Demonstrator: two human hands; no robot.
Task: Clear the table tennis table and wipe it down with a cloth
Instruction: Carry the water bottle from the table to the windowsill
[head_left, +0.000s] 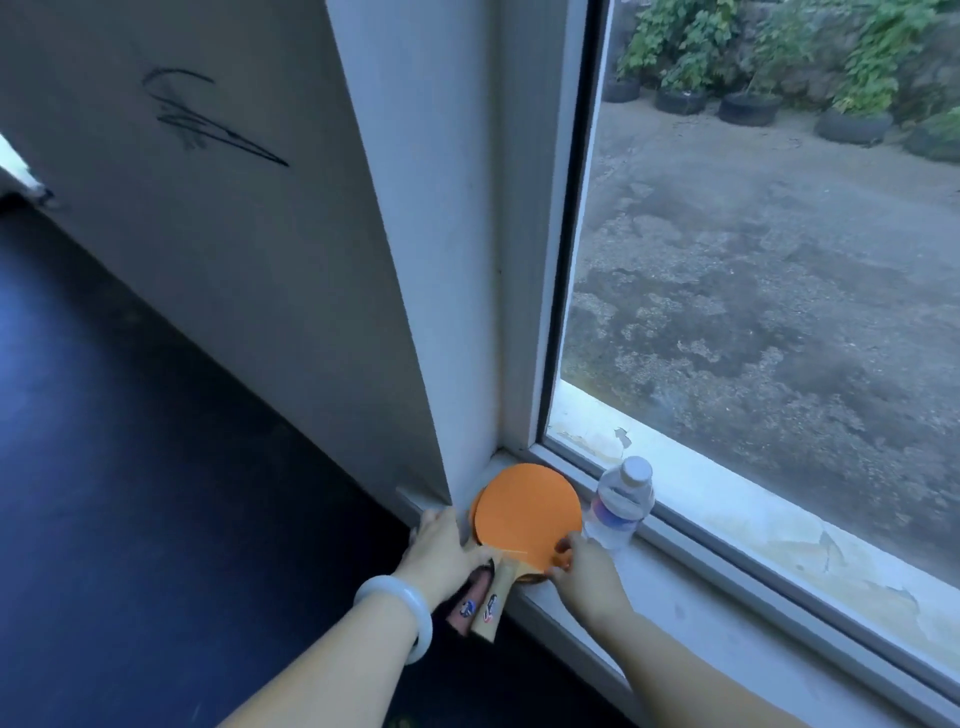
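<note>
My left hand (441, 545) rests on the stacked orange paddles (527, 514) on the windowsill (691, 618); my right hand (589, 574) pinches their edge. Just beyond my right fingers stands a water bottle (621, 506), the wall corner (467, 415) crowding my left. Handle stickers and the bottle label are unreadable.

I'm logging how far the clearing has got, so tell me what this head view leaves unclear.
- Table tennis table and cloth: neither shows in this view.
- Lower paddle: hidden under the top paddle; only an edge and its handle show.
- Left hand fingertips: hidden by the wall corner.
- Handle logos: too small and blurred.
- Water bottle label: blurred.
</note>
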